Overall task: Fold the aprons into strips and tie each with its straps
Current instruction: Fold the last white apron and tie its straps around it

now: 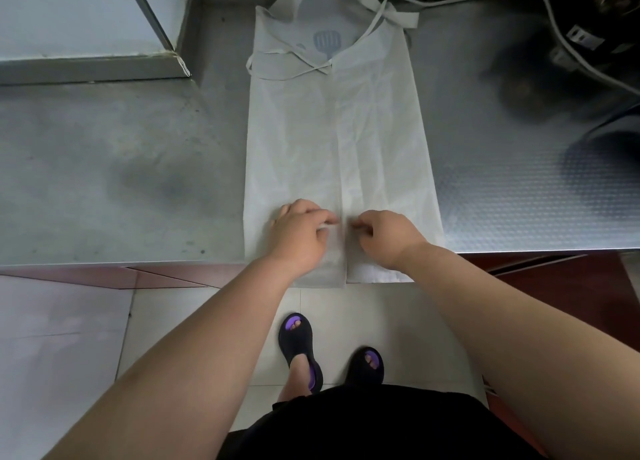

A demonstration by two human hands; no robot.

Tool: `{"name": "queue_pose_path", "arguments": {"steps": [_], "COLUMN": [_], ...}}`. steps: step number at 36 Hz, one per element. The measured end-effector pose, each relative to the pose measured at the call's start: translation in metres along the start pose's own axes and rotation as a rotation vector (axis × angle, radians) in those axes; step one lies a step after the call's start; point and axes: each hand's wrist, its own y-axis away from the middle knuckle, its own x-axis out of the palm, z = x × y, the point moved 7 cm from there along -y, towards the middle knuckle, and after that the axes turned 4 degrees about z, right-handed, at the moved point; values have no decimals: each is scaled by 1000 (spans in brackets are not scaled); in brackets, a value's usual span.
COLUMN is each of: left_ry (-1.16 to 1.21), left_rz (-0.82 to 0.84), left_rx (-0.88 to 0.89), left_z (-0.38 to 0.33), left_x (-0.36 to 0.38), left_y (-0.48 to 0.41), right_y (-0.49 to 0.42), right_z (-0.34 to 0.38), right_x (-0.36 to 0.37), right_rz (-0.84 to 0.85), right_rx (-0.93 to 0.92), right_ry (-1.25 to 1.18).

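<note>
Pinching the apron (pixel 332 130) at its centre line, left hand (pixel 300 232) and right hand (pixel 385 235) grip clamped on cloth; best smoothed evenly toward the straps (pixel 300 65).

No readable text; apron (pixel 332 130) bears only blue spatula print (pixel 327 42).

This is looking like a commercial kitchen's prep area. A scuffed stainless-steel counter (pixel 104 182) is stretching across above a pale tiled floor (pixel 346 307), and a spatula print (pixel 327 42) is showing on the apron (pixel 294 148).
</note>
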Motion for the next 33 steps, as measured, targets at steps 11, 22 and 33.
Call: {"name": "queue_pose_path", "arguments": {"steps": [11,22,33], "left_ry": [-264,-300,-315], "left_rz": [219,133,106], "left_rx": [-207,-156,-90], "left_z": [31,35,41], "left_x": [21,-16,-6], "left_y": [2,-58,-33], "right_y": [-9,-56,-28], "right_z": [-14,-4,7], "right_x": [7,-36,-31], "right_rz": [-19,-92,-129], "right_rx": [89,59,-70], "right_ry": [394,388,334]}}
